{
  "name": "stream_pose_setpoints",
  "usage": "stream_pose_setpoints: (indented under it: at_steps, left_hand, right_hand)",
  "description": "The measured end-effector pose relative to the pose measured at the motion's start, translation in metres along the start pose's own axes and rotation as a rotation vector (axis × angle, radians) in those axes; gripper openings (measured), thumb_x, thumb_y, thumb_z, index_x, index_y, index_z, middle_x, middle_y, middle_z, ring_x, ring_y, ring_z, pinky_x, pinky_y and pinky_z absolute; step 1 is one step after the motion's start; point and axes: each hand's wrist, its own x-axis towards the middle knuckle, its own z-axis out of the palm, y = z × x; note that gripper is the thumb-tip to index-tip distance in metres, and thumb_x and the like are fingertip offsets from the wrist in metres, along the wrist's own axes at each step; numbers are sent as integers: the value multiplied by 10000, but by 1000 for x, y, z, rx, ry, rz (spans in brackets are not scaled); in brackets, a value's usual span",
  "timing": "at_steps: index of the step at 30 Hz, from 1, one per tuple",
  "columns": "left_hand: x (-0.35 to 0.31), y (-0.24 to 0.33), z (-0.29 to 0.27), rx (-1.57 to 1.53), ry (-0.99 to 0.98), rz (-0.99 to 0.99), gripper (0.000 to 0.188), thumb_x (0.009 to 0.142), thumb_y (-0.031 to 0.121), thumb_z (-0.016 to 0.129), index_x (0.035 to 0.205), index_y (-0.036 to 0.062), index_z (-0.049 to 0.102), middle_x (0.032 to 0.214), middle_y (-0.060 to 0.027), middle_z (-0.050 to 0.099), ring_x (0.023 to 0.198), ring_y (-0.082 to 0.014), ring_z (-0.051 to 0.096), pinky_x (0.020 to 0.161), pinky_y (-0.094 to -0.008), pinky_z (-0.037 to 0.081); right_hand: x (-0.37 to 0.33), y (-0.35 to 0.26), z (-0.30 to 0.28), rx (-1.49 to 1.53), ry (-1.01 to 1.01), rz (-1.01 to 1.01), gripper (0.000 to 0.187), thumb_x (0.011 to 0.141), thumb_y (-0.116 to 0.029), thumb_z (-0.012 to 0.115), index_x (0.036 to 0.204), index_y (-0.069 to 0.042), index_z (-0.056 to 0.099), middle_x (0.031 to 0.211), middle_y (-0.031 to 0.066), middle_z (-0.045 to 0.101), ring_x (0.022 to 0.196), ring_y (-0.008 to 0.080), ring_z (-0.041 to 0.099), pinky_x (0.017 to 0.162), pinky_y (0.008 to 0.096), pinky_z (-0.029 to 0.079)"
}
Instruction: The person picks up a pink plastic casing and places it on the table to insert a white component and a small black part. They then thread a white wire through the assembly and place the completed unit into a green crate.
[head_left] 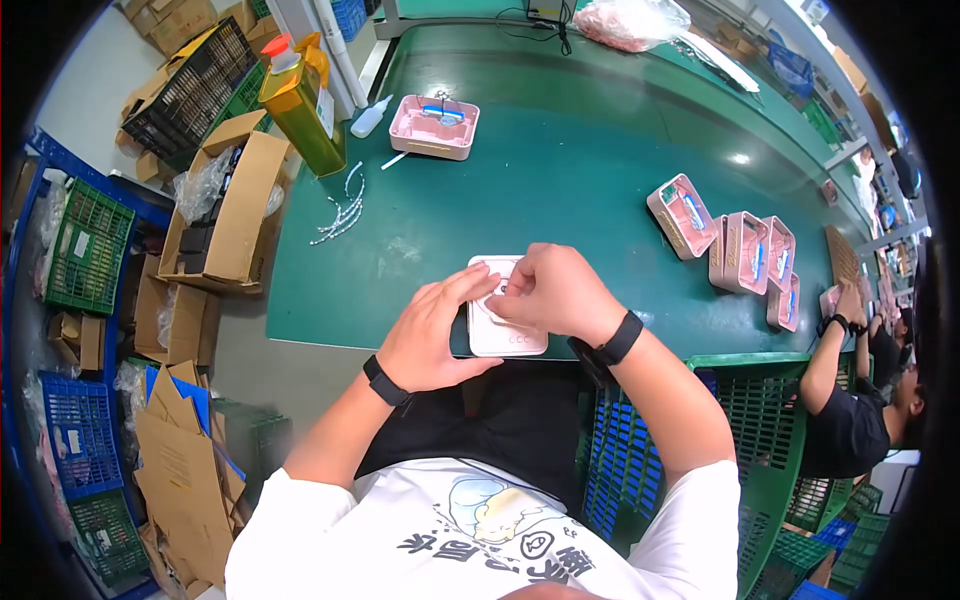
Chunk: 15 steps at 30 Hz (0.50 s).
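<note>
A flat, pale pink-white rectangular casing with rounded corners lies at the table's front edge. My left hand grips it from the left, thumb along the near edge and fingers reaching over the top. Above its face, the fingers of my right hand are pinched together beside a small dark round spot. Whatever they pinch is hidden by the fingers. Farther off to the left, an open pink shell holds a blue part and wires. Several similar pink shells stand grouped on the right.
White wires, a small squeeze bottle and a yellow-green can occupy the left of the green table. Cardboard boxes stand beyond its left edge. A green crate is by my right arm; a co-worker sits farther right.
</note>
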Motion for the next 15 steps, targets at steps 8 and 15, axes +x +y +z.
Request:
stream_pose_setpoints:
  at_steps: [8,15]
  left_hand:
    - [0,0,-3,-20,-58,21,973,772,294,1029,1622,102,597,1659,-137,647,1554,-368,601,1228,-499,485]
    - [11,1,-8,26,-87,84,839,752,286,1041,1487,62,703,1580,-160,707,1547,-397,611,1254,-524,504]
  right_hand:
    - [-8,3,-14,0,-62,18,213,783,-190,899,855,-30,780,933,154,743,857,327,735,780,422,592]
    - [-3,22,-24,110,-117,-159,214,807,-160,859,937,-27,753,936,153,727,871,320,737,779,427,593]
